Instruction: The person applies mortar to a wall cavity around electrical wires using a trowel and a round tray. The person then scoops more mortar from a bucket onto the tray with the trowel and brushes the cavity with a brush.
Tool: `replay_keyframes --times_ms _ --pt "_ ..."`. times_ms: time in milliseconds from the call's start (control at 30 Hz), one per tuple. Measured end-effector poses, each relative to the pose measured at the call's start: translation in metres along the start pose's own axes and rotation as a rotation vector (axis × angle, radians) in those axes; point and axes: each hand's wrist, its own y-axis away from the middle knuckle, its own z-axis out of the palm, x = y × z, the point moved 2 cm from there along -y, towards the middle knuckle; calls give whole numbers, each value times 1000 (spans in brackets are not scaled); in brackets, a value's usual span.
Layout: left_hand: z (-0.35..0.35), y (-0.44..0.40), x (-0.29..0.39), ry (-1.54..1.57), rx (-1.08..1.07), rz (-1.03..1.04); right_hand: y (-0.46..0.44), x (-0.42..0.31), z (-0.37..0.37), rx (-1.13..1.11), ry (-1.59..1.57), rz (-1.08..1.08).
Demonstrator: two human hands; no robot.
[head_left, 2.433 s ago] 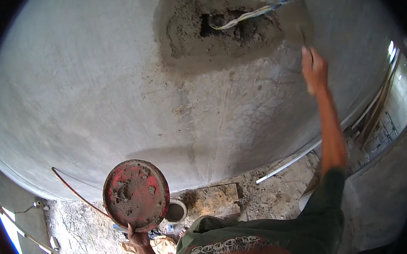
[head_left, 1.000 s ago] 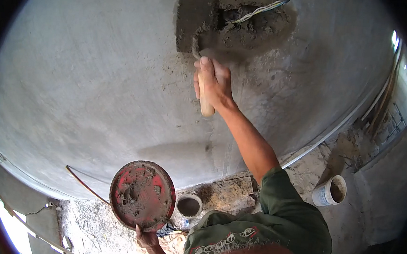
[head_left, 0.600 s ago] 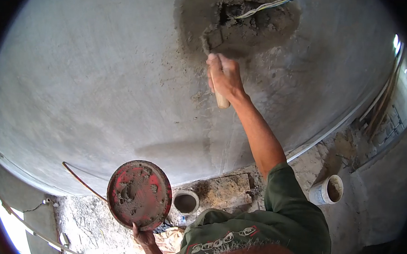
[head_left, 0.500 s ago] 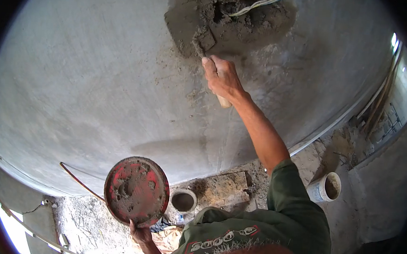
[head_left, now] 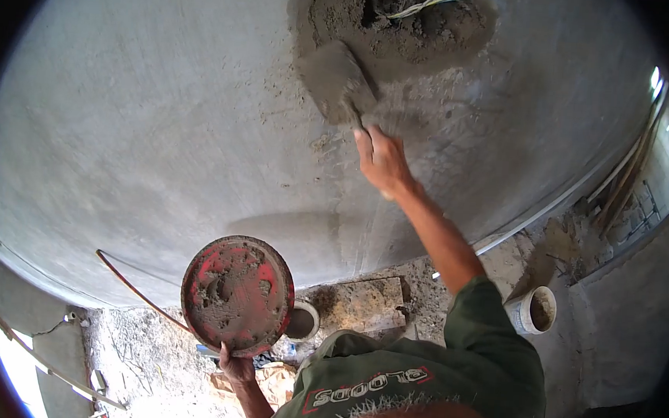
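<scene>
My right hand [head_left: 385, 164] is closed round the handle of a trowel [head_left: 334, 85]. The trowel's broad blade is flat against or very close to the grey wall [head_left: 148, 121], over the lower left edge of a dark wet mortar patch [head_left: 413, 57]. Twisted wires [head_left: 439, 1] stick out of a rough hole within that patch. Lower down, my left hand [head_left: 237, 368] grips the near rim of a round red pan [head_left: 271, 272]. Wet mortar [head_left: 225, 302] is smeared and lumped over its face. My left fingers beneath the pan are hidden.
A bucket [head_left: 304, 324] stands partly behind the pan. To the right is a white bucket [head_left: 523, 312] with greyish contents. A dirty board [head_left: 363, 306] lies at the wall's foot. A thin rod or hose [head_left: 130, 287] is left of the pan; long poles [head_left: 634, 166] lean far right.
The trowel has swung from edge-on to flat, its blade now facing me lower left on the patch. My right hand has moved slightly right and down. The pan has risen slightly rightward in view.
</scene>
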Motion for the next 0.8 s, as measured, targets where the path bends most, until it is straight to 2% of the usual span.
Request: replay_keyframes --times_ms 167,367,567,667,800 --pt "4 1 -3 -27 8 26 28 14 29 174 -72 166" --pt "4 3 -3 0 -26 17 -25 3 11 248 -63 153" --pt "5 1 -9 -8 -9 63 -3 29 38 250 -81 172" --pt "1 1 -4 -24 4 61 -23 16 21 280 -105 146" --pt "7 4 -4 -24 -13 33 3 45 33 235 -90 169"
